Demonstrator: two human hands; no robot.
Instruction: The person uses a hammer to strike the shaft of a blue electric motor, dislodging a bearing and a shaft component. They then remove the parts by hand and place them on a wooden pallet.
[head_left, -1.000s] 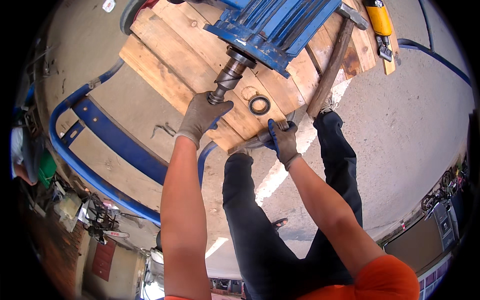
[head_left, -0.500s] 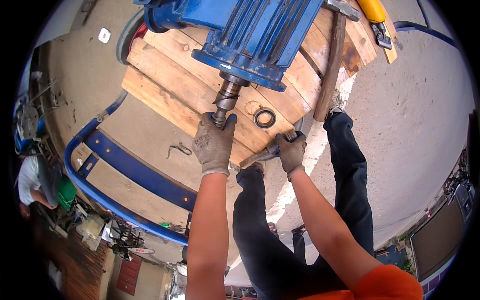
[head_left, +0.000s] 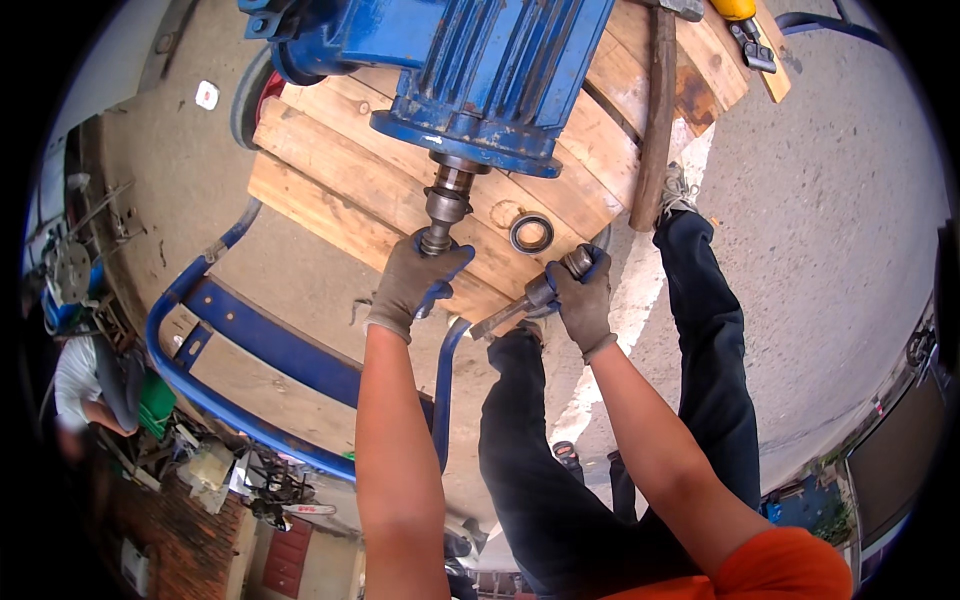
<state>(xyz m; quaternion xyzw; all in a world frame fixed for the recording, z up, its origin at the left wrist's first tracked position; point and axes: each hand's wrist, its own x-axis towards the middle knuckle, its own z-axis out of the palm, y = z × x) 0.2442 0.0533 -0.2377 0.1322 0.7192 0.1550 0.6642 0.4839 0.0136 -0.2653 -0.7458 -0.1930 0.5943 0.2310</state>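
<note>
Two gloved hands work at centre: the left hand (head_left: 408,280) curls its fingers around the tip of one stepped shaft (head_left: 447,205), which juts down from one blue motor (head_left: 490,90) at top centre; the right hand (head_left: 583,300) is closed around one steel tool (head_left: 540,292). One dark ring (head_left: 531,233) lies between and above them, near the lower edge of the planks (head_left: 345,170). A gap separates the hands; concrete floor (head_left: 830,240) stretches at right. One wooden-handled hammer (head_left: 655,130) bounds the upper right, one yellow tool (head_left: 737,10) beyond it; a blue frame (head_left: 280,340) blocks the lower left.
</note>
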